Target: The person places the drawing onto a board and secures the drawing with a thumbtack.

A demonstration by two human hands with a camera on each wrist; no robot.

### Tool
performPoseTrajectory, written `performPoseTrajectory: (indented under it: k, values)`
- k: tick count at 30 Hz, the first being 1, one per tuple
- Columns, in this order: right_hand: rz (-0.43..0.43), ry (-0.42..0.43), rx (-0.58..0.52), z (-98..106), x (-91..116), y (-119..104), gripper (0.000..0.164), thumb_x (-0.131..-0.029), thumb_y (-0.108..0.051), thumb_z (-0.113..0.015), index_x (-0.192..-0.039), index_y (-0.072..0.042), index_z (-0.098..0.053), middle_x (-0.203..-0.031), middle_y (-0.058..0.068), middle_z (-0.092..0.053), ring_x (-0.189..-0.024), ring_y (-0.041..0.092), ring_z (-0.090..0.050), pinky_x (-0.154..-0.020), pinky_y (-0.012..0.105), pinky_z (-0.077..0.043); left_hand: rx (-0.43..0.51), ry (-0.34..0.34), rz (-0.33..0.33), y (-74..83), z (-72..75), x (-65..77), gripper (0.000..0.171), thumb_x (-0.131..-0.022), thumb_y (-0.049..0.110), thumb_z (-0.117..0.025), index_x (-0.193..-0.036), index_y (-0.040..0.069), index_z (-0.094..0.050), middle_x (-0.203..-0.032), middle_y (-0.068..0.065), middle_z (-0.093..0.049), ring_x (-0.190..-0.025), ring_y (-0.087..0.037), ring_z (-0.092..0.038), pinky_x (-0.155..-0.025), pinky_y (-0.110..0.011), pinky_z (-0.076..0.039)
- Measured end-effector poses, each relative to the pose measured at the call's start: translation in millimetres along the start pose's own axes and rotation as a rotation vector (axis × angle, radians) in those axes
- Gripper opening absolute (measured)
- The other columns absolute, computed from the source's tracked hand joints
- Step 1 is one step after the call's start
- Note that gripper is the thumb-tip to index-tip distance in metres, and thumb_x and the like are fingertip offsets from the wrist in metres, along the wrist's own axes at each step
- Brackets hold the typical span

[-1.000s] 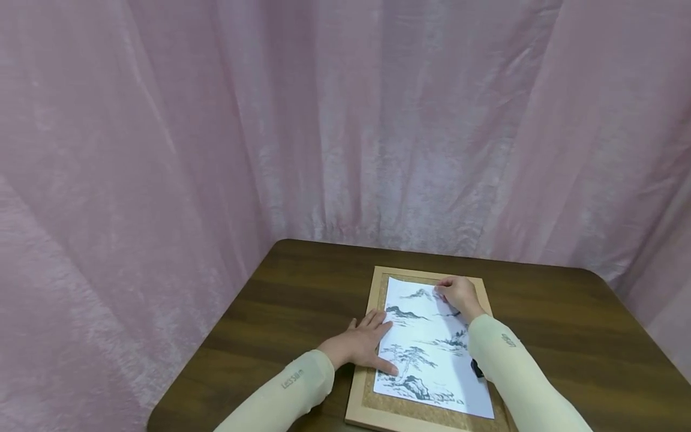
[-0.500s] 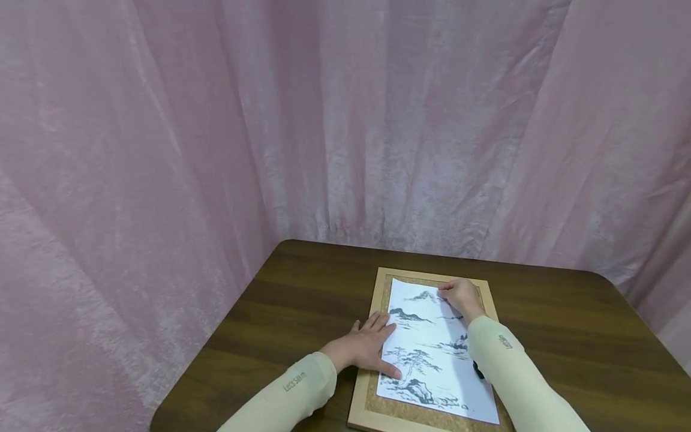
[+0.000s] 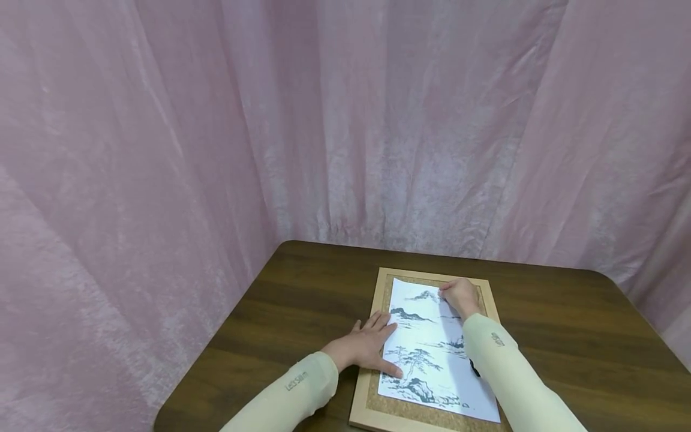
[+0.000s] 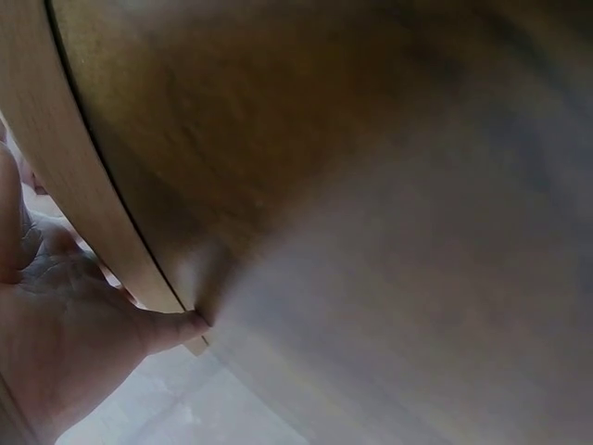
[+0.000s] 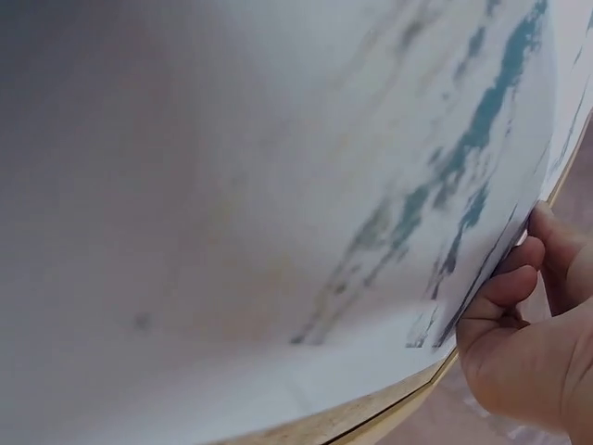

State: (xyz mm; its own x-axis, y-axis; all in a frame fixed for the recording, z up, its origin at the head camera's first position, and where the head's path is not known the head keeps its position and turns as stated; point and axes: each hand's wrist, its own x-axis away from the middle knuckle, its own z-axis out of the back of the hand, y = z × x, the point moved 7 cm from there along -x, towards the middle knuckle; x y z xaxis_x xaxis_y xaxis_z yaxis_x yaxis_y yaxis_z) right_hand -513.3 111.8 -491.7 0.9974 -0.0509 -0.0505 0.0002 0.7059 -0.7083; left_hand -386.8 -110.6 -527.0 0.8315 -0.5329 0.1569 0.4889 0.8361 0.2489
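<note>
A white sheet of paper (image 3: 426, 348) printed with an ink landscape of mountains and trees lies on a wood-framed cork board (image 3: 402, 414). My left hand (image 3: 364, 346) rests spread across the board's left side, fingers and thumb reaching onto the paper's left edge. The left wrist view shows the thumb (image 4: 167, 332) at the wooden frame. Near the paper's top right, my right hand (image 3: 460, 296) pinches at the sheet's upper edge. Its fingers (image 5: 500, 297) curl close to the paper in the right wrist view; whether they also hold something small is hidden.
The board lies on a dark brown wooden table (image 3: 308, 294) with rounded corners. Pink curtains (image 3: 345, 120) hang behind and along the left side. A small dark object (image 3: 474, 367) shows at the right forearm, mostly covered by the sleeve.
The board and hands appear slightly farther right in the head view than a second ago. Over the last half second my right forearm has shifted a little left; the left hand stays in place.
</note>
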Motion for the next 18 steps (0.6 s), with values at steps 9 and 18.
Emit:
performPoseTrajectory:
  k: [9,18]
  values:
    - [0.008,-0.020,-0.064,3,2,4,0.024,-0.084,-0.018,-0.064,-0.102,-0.004,-0.069,-0.112,0.015,-0.061,-0.102,0.031,-0.054,-0.086,0.043,-0.039,-0.015,0.013,0.002,0.1,-0.7,-0.3,0.110,-0.061,0.084,-0.043,-0.147,0.027,-0.007,-0.152,0.001,0.004,-0.136,-0.020,0.010,-0.100,-0.061,-0.010]
    - [-0.024,-0.022,-0.102,3,-3,11,0.021,-0.084,-0.020,-0.064,-0.098,-0.005,-0.070,-0.106,0.013,-0.063,-0.094,0.026,-0.055,-0.078,0.038,-0.042,0.004,0.004,0.005,2.3,1.2,1.3,0.109,-0.061,0.083,-0.046,-0.147,0.026,-0.008,-0.151,0.000,0.005,-0.136,-0.020,0.011,-0.101,-0.060,-0.009]
